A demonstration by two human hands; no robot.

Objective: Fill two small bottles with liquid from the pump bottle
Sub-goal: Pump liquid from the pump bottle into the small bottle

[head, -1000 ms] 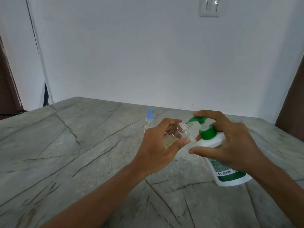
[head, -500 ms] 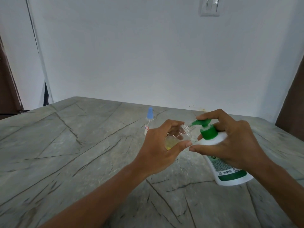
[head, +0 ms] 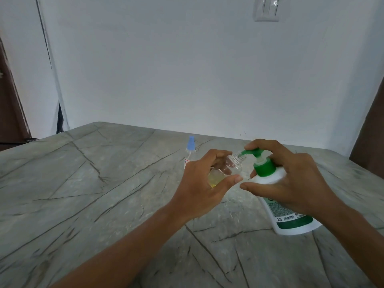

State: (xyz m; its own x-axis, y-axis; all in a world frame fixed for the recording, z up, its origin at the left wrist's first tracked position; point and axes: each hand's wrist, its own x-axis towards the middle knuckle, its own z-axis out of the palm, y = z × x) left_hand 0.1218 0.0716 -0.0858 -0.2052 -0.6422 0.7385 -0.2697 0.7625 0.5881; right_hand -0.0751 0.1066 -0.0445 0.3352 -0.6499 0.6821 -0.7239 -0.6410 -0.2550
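We are gripping the open small bottle [head: 233,166] in the left hand [head: 197,188], tilted, with its mouth touching the green spout [head: 247,153] of the pump bottle [head: 293,224]. The right hand [head: 295,183] is wrapping that bottle's shoulder, index finger curling over the pump head. Yellow liquid is sitting low, inside the left palm. The blue-capped bottle [head: 190,151] is standing just beyond the left hand on the surface [head: 83,183]. Risk: on a press the spout may slip off the narrow mouth, spilling liquid over our left fingers.

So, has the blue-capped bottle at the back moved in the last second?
No. The blue-capped bottle stands at the same spot among the crack lines of the table, just behind the left hand.
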